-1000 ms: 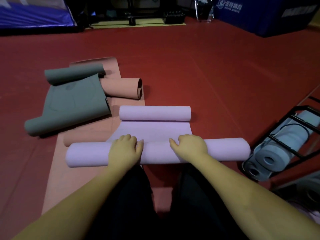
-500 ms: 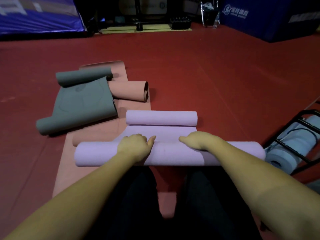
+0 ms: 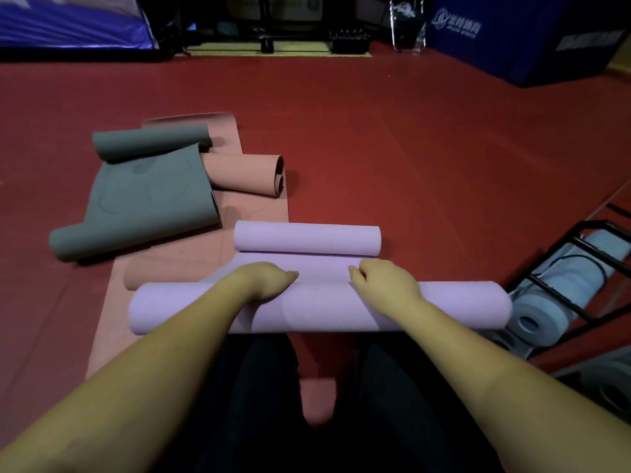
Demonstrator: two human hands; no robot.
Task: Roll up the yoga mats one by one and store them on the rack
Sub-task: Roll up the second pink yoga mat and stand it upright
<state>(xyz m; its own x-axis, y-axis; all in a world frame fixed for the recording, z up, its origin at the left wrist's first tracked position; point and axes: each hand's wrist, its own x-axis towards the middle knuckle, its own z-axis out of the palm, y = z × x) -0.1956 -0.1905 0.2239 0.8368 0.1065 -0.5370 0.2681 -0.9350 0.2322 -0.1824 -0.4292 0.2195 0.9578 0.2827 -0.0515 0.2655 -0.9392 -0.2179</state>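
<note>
A lilac yoga mat (image 3: 321,310) lies across the floor in front of my knees, rolled into a thick tube on the near side, with a small curl (image 3: 307,237) at its far end. My left hand (image 3: 269,279) and my right hand (image 3: 386,279) press on top of the thick roll, fingers curled over its far side. A black wire rack (image 3: 560,274) at the right holds pale blue rolled mats (image 3: 543,315). A grey mat (image 3: 150,192) and a salmon mat (image 3: 246,174) lie partly curled further out on the left.
Red floor (image 3: 426,158) stretches ahead and to the right. Dark blue padded blocks (image 3: 532,32) and black equipment stands (image 3: 266,25) line the far wall. The long salmon mat runs under the lilac one toward my knees (image 3: 266,387).
The lilac roll has turned away from me and grown thicker, so the flat strip before the far curl is shorter. Both hands moved forward over the roll's top.
</note>
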